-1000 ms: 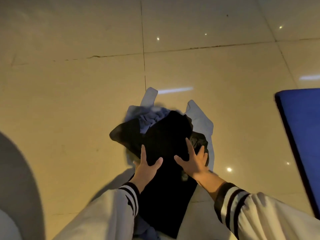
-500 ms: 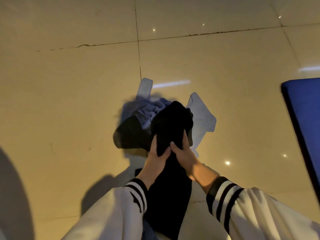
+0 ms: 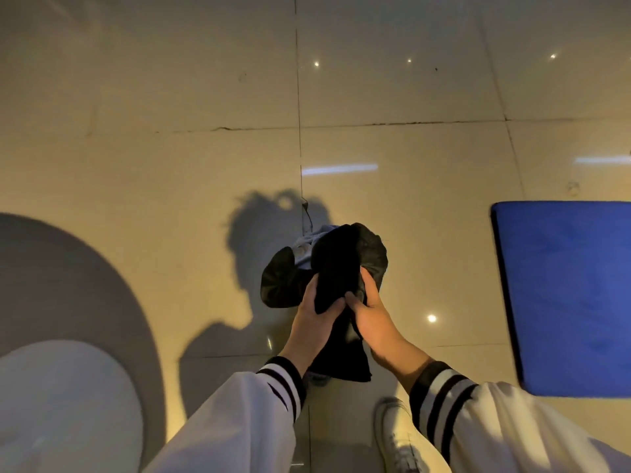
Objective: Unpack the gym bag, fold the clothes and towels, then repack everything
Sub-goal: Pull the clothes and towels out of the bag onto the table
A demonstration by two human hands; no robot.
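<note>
Hanging just below centre, the black cloth [image 3: 336, 268] is draping over a bundle of grey-blue cloth [image 3: 307, 247] and shiny dark fabric [image 3: 280, 281], seemingly lifted off the floor [image 3: 170, 131]. The left hand [image 3: 312, 315] is curling round its 9 o'clock edge and the right hand [image 3: 370, 305] is gripping its 3 o'clock edge. A blue mat [image 3: 563, 295] is lying at 3 o'clock. The loose bundle is risking a slip and drop, since both hands seem to be gripping mainly the black cloth.

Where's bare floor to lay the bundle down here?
Open floor lies beyond the bundle and left of it. A narrower strip runs between bundle and mat. Crowded beneath the left hand and right hand, by the shoe.
</note>
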